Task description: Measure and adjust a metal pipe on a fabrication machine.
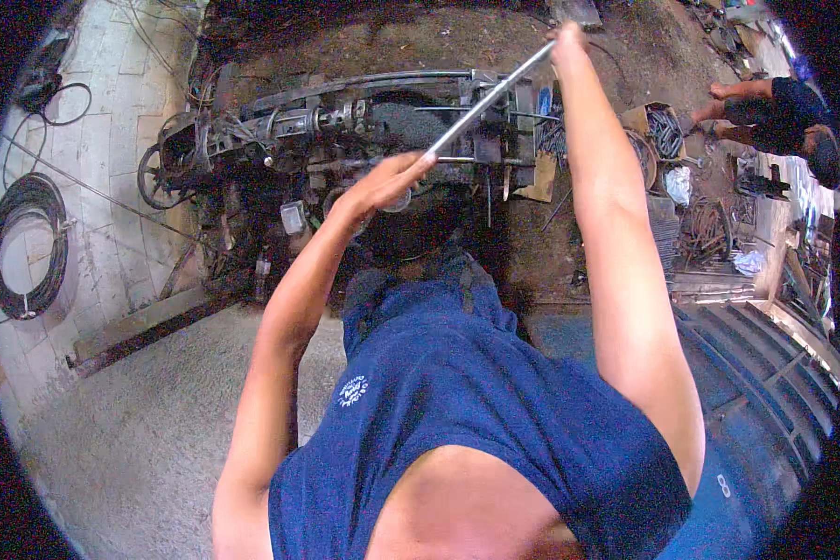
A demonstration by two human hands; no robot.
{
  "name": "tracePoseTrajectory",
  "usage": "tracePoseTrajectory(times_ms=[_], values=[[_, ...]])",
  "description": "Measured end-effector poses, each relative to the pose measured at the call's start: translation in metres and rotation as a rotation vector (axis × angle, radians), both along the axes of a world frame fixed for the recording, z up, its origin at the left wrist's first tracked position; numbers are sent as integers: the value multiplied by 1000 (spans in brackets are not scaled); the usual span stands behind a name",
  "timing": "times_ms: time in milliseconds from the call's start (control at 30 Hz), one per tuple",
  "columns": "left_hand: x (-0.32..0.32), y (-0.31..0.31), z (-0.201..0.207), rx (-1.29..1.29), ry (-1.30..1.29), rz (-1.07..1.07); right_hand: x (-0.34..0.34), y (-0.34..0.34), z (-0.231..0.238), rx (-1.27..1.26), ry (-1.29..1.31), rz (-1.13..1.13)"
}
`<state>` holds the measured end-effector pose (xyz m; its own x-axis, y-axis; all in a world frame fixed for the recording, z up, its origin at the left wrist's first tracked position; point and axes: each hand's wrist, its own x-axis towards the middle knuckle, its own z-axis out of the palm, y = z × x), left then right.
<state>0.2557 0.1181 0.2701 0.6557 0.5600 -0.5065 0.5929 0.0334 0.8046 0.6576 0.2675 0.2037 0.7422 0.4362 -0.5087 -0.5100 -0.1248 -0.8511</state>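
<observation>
A long, straight metal rod slants up and to the right between my hands. Its lower end is in my left hand, whose fingers are closed round it in front of the machine. My right hand grips the upper end, out past the machine's right side with the arm stretched far forward. Beneath the rod lies a dark, greasy machine with a handwheel at its left end. Thinner rods jut from the machine's right part.
A box of metal pieces stands to the right on the dirt floor, amid scrap. Farther right is another person, with bare legs. On the left, a coil of black cable lies on pale tiles. A blue slatted panel is at lower right.
</observation>
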Motion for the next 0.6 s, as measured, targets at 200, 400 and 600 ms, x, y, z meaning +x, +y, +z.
tracePoseTrajectory(times_ms=[200,400,600], values=[[-140,-76,-69,-37,118,522,-187,14,42,-361,-671,655],[-271,-122,-133,-110,243,777,-230,-109,69,-127,-1232,1207],[-310,-160,-164,-266,322,1023,-142,-217,86,-325,-1201,1175]])
